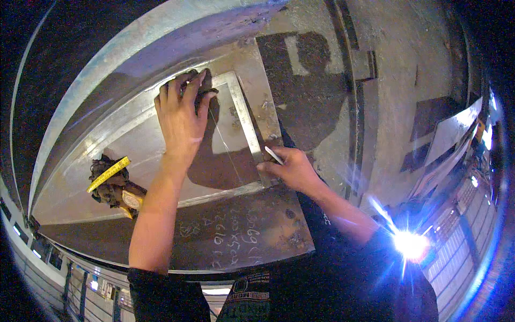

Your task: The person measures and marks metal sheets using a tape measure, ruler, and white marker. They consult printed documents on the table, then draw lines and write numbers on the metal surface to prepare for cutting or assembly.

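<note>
- The left hand (181,115) lies spread, pressing a steel square (248,126) flat on the metal plate (134,145) at about 11 o'clock.
- The right hand (289,167) pinches a white marker (273,155) at the square's lower end.
- Best to keep firm pressure so the square can't slip while scribing.
- A yellow tape measure (115,185) lies at 9 o'clock.

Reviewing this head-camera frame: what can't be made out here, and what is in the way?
- Dark object under the left hand at the corner of the large steel framing square: covered by the fingers.
- Thin white marking stick in the right hand: mostly hidden in the grip.
- Dark bundle beneath the yellow tape measure: too dim to identify.
- Lower right: blown out by a bright white glare.
- Picture rim: black and bent by the fisheye.
</note>
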`<state>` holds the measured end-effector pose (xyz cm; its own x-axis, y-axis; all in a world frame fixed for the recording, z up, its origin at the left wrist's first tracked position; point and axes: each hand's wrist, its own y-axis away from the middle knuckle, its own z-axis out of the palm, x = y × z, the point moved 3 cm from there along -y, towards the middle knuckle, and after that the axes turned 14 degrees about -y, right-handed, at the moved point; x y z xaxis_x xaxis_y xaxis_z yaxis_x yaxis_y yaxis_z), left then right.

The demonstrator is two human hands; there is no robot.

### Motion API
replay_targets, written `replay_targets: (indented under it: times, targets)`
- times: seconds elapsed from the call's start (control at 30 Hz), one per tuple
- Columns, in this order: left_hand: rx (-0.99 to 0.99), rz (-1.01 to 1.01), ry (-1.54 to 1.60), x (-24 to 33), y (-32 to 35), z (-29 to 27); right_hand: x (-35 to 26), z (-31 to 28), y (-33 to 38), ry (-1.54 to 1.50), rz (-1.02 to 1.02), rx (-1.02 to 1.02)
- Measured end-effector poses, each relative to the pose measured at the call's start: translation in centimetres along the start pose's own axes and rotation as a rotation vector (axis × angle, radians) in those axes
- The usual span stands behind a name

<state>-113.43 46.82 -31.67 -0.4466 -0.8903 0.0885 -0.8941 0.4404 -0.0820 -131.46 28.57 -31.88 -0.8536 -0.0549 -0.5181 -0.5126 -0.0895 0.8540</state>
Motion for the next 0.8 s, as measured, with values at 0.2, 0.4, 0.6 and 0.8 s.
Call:
replay_targets:
  times: [0.2, 0.4, 0.6, 0.8]
  targets:
    - [-0.024, 0.022, 0.039, -0.6, 0.1, 0.8, -1.0, -0.8, 1.7, -0.087, -0.107, -0.071]
    - [-0.24, 0.108, 0.049, -0.6, 3.0, -1.2, -0.2, -4.6, 7.9, -0.264, 0.077, -0.159]
    - [-0.233, 0.019, -0.118, -5.6, 3.9, -2.9, -3.0, -3.3, 3.6, 0.096, -0.102, 0.137]
    - [-0.283, 0.033, -0.111, -7.0, 4.3, -3.9, -3.2, -2.7, 7.7, -0.239, 0.036, -0.211]
